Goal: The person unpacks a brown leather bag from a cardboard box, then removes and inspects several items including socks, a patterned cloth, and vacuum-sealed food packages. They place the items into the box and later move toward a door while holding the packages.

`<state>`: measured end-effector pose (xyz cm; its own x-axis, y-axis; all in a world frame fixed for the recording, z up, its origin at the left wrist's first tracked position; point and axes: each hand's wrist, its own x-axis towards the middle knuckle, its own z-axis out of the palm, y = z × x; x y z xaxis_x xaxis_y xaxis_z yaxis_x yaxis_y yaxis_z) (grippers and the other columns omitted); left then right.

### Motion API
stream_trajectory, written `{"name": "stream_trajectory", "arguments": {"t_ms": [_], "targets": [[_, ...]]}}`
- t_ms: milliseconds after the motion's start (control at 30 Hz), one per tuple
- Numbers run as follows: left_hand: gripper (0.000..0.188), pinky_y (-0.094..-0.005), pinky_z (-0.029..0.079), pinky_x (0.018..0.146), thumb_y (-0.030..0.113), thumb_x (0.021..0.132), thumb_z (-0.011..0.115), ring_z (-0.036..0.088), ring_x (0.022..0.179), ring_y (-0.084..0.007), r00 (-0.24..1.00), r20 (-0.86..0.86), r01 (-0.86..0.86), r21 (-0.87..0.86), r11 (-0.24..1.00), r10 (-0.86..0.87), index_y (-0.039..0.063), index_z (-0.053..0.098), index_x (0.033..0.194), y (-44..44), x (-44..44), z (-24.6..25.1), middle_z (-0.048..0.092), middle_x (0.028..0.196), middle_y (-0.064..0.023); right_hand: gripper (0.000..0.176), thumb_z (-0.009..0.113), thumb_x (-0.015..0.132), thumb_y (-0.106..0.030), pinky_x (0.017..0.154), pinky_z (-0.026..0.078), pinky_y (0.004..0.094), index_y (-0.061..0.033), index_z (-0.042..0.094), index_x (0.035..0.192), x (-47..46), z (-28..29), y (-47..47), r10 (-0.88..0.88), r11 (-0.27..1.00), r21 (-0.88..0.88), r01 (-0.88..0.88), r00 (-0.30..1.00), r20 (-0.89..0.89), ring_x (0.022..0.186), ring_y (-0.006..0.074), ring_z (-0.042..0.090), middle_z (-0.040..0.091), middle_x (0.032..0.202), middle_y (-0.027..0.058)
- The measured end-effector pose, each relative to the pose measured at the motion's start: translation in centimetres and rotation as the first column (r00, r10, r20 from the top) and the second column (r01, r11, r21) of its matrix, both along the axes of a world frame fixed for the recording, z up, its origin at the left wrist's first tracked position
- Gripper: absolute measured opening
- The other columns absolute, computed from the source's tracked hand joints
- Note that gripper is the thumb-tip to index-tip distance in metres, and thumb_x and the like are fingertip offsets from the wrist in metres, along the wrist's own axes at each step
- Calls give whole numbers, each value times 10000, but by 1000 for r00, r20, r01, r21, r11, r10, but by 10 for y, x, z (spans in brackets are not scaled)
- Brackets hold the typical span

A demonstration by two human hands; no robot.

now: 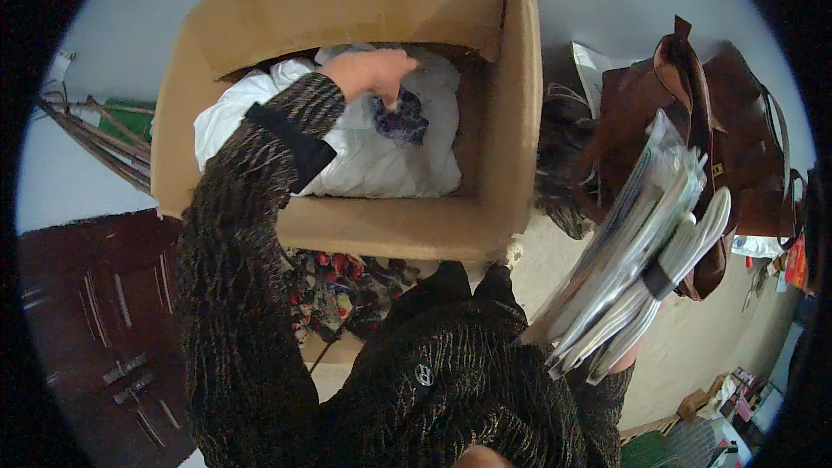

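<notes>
My left hand (374, 75) reaches into an open cardboard box (383, 227), its fingers down on a dark bundled item (401, 118), perhaps cloth. That bundle lies over white plastic or fabric (383, 169) filling the box's inside. A black band is round my left sleeve. At the right, my right hand (627, 357) is mostly hidden behind a bundle of clear plastic packets (624, 234) and white strips. The bundle rests at this hand, and a dark band (658, 277) wraps its white strips. My right fingers are not visible.
Brown leather bags (624, 117) hang at the right, close to the held packets. A dark red cabinet (97, 325) stands at the lower left, with thin branches (97, 136) above it. Patterned red and black cloth (338, 286) shows below the box. Small items lie at the lower right.
</notes>
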<state>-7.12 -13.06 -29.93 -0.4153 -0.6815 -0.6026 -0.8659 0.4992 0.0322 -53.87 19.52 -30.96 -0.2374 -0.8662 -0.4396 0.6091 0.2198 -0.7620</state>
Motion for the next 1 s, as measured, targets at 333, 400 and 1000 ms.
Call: {"name": "stream_trajectory", "arguments": {"t_ms": [333, 400, 1000], "targets": [[833, -512, 493, 850, 148, 592, 795, 573, 1085, -391, 996, -87, -37, -236, 971, 17, 199, 453, 1350, 36, 43, -160, 520, 1306, -170, 438, 583, 863, -416, 793, 482, 368, -39, 559, 1085, -12, -4, 87, -258, 937, 228, 264, 964, -54, 843, 219, 577, 593, 938, 63], [728, -496, 494, 850, 146, 603, 781, 590, 1058, -377, 997, -65, -52, -134, 990, 44, 142, 518, 1283, 34, 58, -175, 593, 1191, -172, 429, 574, 868, -426, 783, 483, 371, -49, 563, 1072, -5, 5, 89, -279, 921, 268, 284, 959, -54, 833, 222, 577, 592, 927, 61], [877, -331, 307, 1103, 215, 610, 802, 425, 1286, -198, 367, -797, -202, 435, 878, 479, 108, 445, 1404, 87, 14, 130, 461, 1394, -44, 809, 749, 676, -443, 830, 504, 346, 39, 460, 1259, 87, 57, -45, 193, 977, -80, -198, 979, -59, 944, 229, 609, 604, 1059, 133]]}}
